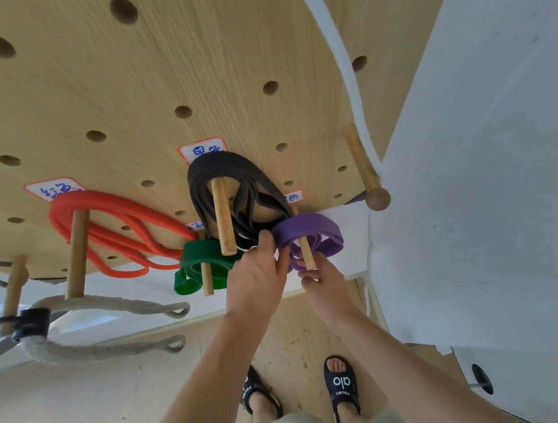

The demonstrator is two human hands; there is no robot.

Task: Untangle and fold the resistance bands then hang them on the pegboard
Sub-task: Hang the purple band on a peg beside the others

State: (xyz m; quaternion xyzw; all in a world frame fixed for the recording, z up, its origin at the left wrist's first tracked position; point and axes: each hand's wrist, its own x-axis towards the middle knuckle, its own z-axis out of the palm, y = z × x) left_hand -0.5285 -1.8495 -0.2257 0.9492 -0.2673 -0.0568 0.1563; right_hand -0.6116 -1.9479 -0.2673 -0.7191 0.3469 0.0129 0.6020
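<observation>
At the pegboard's lower edge, I see the purple band looped over its peg, my left hand pinching its left side, right hand curled around folds just below.

It looked like a home gym corner or small fitness storage spot. A light wooden pegboard with wooden dowel pegs carried folded resistance bands: an orange band, a black band, a green band and a purple band. Handwritten paper labels marked the pegs. A thick rope hung at the left. White walls and a pale wood floor surrounded it, and the person wore slide sandals.
</observation>
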